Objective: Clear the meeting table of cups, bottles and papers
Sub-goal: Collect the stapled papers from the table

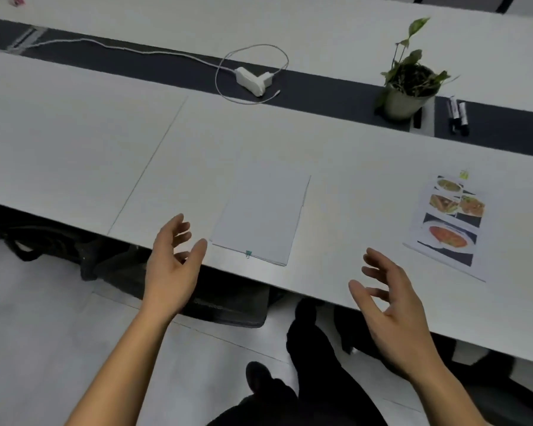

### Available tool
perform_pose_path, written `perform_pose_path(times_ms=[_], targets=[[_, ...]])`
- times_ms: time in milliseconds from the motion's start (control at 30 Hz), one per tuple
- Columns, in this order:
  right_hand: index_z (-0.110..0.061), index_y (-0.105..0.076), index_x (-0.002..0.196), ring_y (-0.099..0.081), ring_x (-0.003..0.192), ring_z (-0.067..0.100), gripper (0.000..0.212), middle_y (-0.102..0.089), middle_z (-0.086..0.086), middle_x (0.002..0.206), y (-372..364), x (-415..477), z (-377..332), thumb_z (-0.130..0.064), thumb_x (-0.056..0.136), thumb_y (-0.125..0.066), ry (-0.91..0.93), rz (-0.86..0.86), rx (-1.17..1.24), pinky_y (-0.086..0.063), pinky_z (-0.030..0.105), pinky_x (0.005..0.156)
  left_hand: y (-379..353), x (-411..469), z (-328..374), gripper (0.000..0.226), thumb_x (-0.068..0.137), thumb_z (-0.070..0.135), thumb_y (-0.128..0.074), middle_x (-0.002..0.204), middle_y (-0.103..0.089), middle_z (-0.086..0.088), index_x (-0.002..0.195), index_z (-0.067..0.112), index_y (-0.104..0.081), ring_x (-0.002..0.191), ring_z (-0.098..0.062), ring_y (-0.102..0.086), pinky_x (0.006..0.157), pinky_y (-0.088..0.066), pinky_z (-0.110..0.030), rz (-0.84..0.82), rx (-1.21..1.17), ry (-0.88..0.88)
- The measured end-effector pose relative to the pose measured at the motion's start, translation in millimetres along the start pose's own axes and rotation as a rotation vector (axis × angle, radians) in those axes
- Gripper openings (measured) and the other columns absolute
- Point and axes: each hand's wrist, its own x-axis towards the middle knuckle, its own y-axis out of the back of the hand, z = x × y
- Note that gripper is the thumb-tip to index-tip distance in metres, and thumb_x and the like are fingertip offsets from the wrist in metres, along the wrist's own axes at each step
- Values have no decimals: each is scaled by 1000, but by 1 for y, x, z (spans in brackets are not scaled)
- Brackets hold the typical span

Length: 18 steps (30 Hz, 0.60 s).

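Papers (262,219), clipped white, lie flat just beyond my left hand (171,265); my right hand (391,312) flanks them, fingers spread, holding nothing, poised to gather them.

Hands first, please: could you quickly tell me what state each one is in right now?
Left hand: open, fingers relaxed, holding nothing.
Right hand: open, fingers spread, holding nothing.
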Motion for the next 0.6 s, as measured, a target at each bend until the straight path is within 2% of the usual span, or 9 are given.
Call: perform_pose_path(times_ms=[67,167,233,300,400,500,600], targets=[[-42,-42,141,-49,121,-9,52,-48,-25,137,-4,13,9,-33,94,-62,-53,-7,10,-46,16,85,-34,34,-17,59,92,26,-66,137,-51,6,146,21,-41,125,-7,-50,99,-45,-31,-30,70,46],[-45,-41,141,-50,120,-9,53,-46,-28,136,-11,34,18,-37,93,-62,-123,-43,-5,-50,20,86,-85,81,-50,78,91,43,-65,153,-34,-10,152,12,-29,142,-24,-32,114,-32,-46,-90,272,181],[-44,-41,141,-49,120,-9,53,-46,-29,134,-14,43,23,-35,93,-63,-154,-55,-32,-49,18,82,-114,108,-66,96,86,56,-64,160,-20,-16,155,8,-17,148,-32,-16,115,-24,-55,-140,417,328],[-45,-42,139,-48,120,-11,53,-46,-30,133,-18,50,27,-33,93,-64,-179,-79,-57,-48,15,82,-138,127,-76,113,79,65,-67,162,-9,-16,157,9,-6,150,-33,-5,114,-20,-59,-171,464,475],[-45,-41,136,-47,120,-13,53,-46,-30,132,-21,62,29,-30,92,-66,-182,-98,-94,-47,16,88,-166,141,-90,123,73,60,-75,161,-7,-15,156,11,1,148,-33,-6,112,-22,-59,-183,575,553],[-37,-43,140,-48,122,-11,53,-46,-28,132,-23,71,30,-30,92,-65,-200,-106,-121,-48,18,90,-179,132,-103,105,74,51,-78,149,-26,-19,150,7,-19,135,-39,-27,104,-34,-52,-216,790,432],[-36,-43,142,-48,122,-10,54,-46,-27,134,-23,77,27,-30,93,-64,-191,-88,-134,-48,16,89,-180,124,-110,90,77,43,-77,140,-37,-18,147,10,-32,124,-38,-36,99,-37,-46,-339,770,154]])
